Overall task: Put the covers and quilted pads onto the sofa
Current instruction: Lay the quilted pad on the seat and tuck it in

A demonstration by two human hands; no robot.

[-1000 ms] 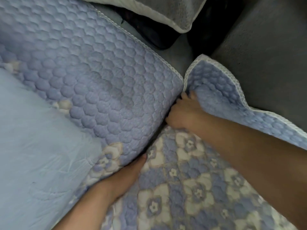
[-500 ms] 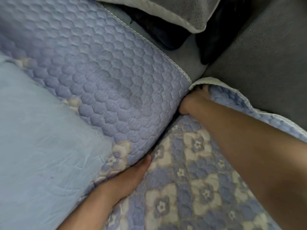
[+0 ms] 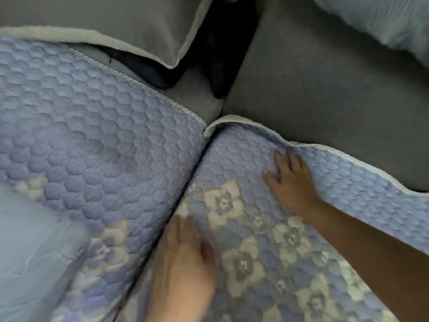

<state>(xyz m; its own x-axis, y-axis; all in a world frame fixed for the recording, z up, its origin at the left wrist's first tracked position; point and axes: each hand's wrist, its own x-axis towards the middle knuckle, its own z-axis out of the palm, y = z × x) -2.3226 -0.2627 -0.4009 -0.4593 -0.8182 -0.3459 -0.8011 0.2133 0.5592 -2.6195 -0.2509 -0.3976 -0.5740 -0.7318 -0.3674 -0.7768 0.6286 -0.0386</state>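
Hands flattening pad (image 3: 267, 228) on sofa (image 3: 325, 89).
Left hand (image 3: 183, 259) and right hand (image 3: 290, 182) are pressing open-palmed; the pad's piped edge is running from centre toward right.

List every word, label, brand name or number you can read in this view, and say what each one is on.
None: no readable text shows anywhere.
The two quilted pads carry only a honeycomb stitch and a flower pattern, no label or tag in view.
The grey sofa and the grey cushion are plain.
The left hand and the right hand rest flat on the right pad and are motion-blurred.
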